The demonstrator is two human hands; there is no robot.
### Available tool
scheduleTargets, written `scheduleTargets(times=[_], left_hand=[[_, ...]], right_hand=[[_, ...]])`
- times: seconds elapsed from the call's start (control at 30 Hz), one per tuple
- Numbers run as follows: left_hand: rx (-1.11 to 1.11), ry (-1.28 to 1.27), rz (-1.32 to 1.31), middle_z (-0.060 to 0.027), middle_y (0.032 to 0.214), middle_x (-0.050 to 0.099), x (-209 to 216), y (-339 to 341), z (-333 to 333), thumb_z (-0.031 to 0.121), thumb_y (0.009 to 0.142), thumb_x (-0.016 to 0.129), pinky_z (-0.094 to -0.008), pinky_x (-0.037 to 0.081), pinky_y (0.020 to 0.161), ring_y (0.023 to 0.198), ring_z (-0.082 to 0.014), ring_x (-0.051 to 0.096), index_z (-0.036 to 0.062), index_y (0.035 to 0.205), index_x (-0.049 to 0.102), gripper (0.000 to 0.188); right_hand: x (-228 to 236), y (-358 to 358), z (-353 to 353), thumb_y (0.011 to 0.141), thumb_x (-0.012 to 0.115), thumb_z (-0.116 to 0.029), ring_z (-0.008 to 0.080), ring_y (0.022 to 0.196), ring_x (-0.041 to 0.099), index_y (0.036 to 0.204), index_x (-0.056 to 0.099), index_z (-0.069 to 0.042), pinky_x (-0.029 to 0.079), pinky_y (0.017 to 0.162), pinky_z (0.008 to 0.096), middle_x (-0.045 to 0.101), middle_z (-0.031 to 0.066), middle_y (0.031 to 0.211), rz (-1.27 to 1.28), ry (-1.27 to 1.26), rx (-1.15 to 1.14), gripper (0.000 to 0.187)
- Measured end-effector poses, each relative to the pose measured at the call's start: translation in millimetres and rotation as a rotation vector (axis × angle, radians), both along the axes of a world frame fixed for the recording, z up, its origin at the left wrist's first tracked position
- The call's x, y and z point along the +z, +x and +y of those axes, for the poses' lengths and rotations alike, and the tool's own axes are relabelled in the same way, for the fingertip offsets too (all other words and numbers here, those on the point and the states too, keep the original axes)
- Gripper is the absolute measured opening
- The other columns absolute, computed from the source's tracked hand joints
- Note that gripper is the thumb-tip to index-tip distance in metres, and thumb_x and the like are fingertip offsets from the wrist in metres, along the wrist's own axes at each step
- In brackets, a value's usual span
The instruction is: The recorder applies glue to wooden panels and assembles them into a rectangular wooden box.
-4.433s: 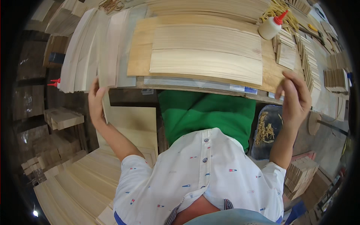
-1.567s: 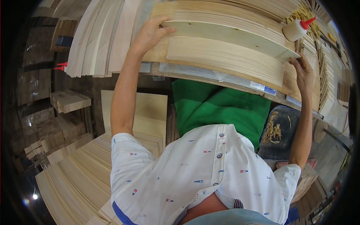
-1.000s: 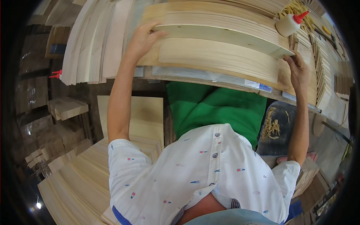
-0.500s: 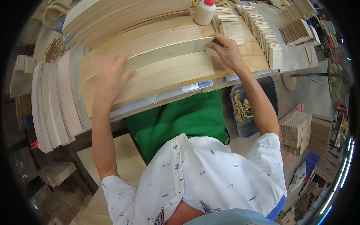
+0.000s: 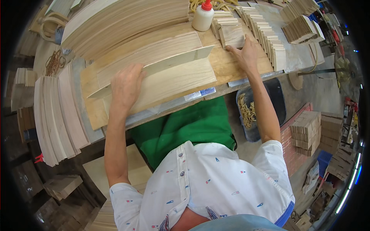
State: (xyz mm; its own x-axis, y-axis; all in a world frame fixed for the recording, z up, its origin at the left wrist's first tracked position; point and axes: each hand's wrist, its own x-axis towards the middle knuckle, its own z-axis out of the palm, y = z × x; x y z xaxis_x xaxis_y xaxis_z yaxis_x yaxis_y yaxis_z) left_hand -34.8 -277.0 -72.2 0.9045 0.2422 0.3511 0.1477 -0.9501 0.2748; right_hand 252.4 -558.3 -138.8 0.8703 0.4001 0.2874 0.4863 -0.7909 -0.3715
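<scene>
My left hand (image 5: 126, 86) is closed around a long thin wooden strip (image 5: 173, 61), which stands on edge and runs lengthwise over pale flat boards. One flat board (image 5: 185, 76) lies on its near side, another (image 5: 165, 45) on its far side. Farther right, my right hand (image 5: 247, 56) has its thumb and fingers on the near corner of a small square wooden panel (image 5: 232, 35), gripping it. That panel is at the front of a short row of similar pieces. What the left fingertips do behind the strip is hidden.
A white glue bottle (image 5: 203, 17) with a red cap stands behind the panels. Long boards (image 5: 127, 27) are stacked at the back, more (image 5: 58, 115) at left. An overlapping row of small panels (image 5: 268, 36) lies at right. Below the bench sits a dark bin (image 5: 275, 100).
My right hand has let go of the strip's right end and moved right to the small panel. My left hand has slid right along the strip and now grips it.
</scene>
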Motion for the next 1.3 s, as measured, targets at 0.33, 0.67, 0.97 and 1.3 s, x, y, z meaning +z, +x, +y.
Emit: scheduleTargets(times=[0.33,0.67,0.97,1.3], left_hand=[[0.053,-0.004,0.055,-0.0119,0.092,0.068,-5,-4,0,0.019,0.089,0.063,-0.0494,0.05,0.066,0.083,-0.0372,0.064,0.01,0.102,0.064,0.016],[0.04,0.002,0.034,-0.0106,0.092,0.068,-5,-3,1,0.018,0.088,0.064,-0.0487,0.05,0.064,0.082,-0.0368,0.064,0.0103,0.103,0.065,0.016],[0.006,0.013,-0.003,-0.0102,0.09,0.066,-5,-2,3,0.016,0.087,0.065,-0.0469,0.05,0.065,0.082,-0.035,0.064,0.0086,0.098,0.063,0.013],[0.025,0.022,0.003,-0.0105,0.086,0.064,-2,-2,-1,0.015,0.086,0.065,-0.0472,0.049,0.066,0.082,-0.0343,0.063,0.0085,0.096,0.062,0.013]], right_hand=[[50,-43,-17,0.085,0.066,-0.012,0.0153,0.076,0.064,0.116,0.061,0.008,0.053,0.069,0.0291,0.068,0.0118,0.093,0.572,0.734,0.126,0.036],[58,-104,-12,0.088,0.064,-0.016,0.0219,0.077,0.067,0.126,0.056,0.008,0.053,0.072,0.0334,0.07,0.0202,0.097,0.377,0.361,0.183,0.046],[57,-114,-5,0.088,0.067,-0.017,0.0272,0.08,0.066,0.126,0.057,0.008,0.052,0.073,0.0357,0.067,0.0241,0.102,0.326,0.283,0.223,0.046],[62,-128,5,0.09,0.065,-0.016,0.0313,0.077,0.06,0.126,0.056,0.004,0.05,0.068,0.0384,0.061,0.0205,0.097,0.256,0.258,0.329,0.043]])
